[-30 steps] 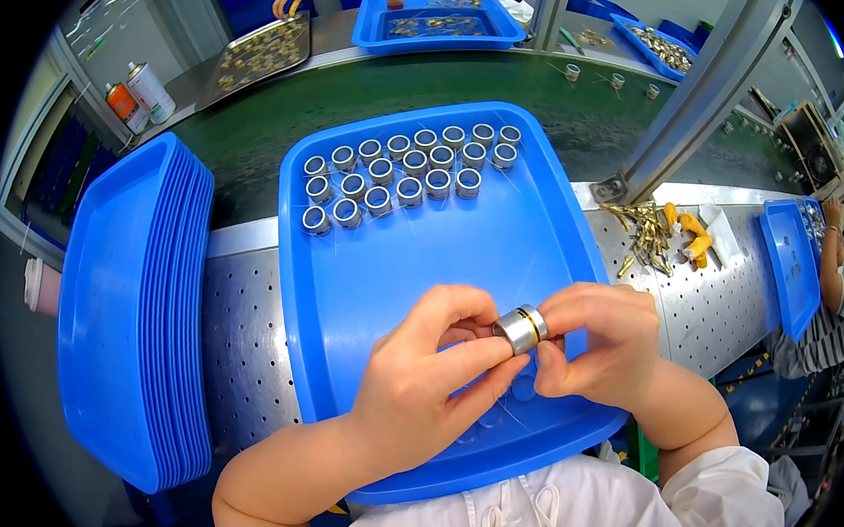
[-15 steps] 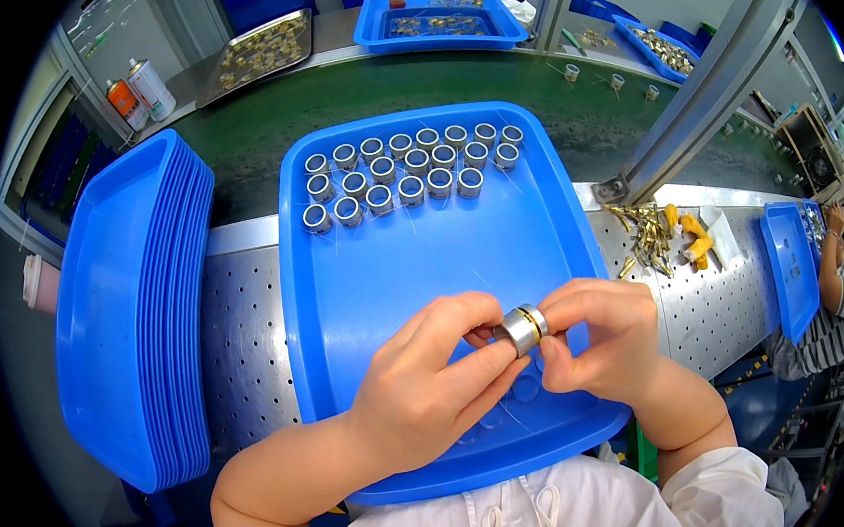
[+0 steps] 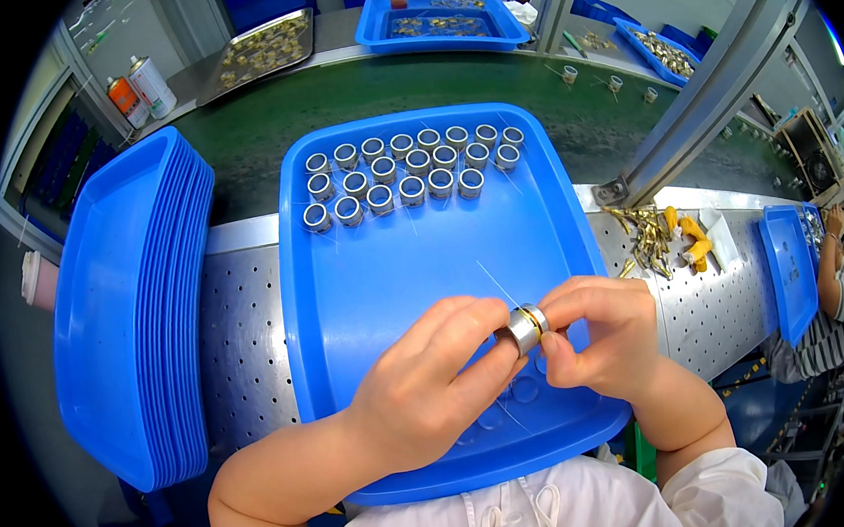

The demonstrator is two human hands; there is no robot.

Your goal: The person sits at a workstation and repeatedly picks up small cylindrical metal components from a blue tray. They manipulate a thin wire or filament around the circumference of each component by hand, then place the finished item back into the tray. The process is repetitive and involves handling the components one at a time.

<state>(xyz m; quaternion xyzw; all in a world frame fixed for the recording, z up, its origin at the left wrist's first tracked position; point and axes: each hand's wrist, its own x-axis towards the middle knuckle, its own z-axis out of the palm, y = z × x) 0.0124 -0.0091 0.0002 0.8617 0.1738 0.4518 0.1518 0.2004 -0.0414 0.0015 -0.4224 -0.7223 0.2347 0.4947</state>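
A blue plastic tray lies in front of me, with several short silver metal rings lined up in rows at its far end. Over the near part of the tray I hold one silver ring with a brass-coloured edge between both hands. My left hand pinches it from the left with thumb and fingers. My right hand grips its right side with thumb and forefinger. A few small clear discs lie on the tray under my hands.
A stack of empty blue trays leans at my left. Brass parts and yellow pieces lie on the perforated metal bench at right. Beyond runs a green conveyor belt; another person's hands work over a far blue tray. Spray cans stand back left.
Both hands have stayed over the near part of the tray with the ring; the fingers have shifted only slightly around it.
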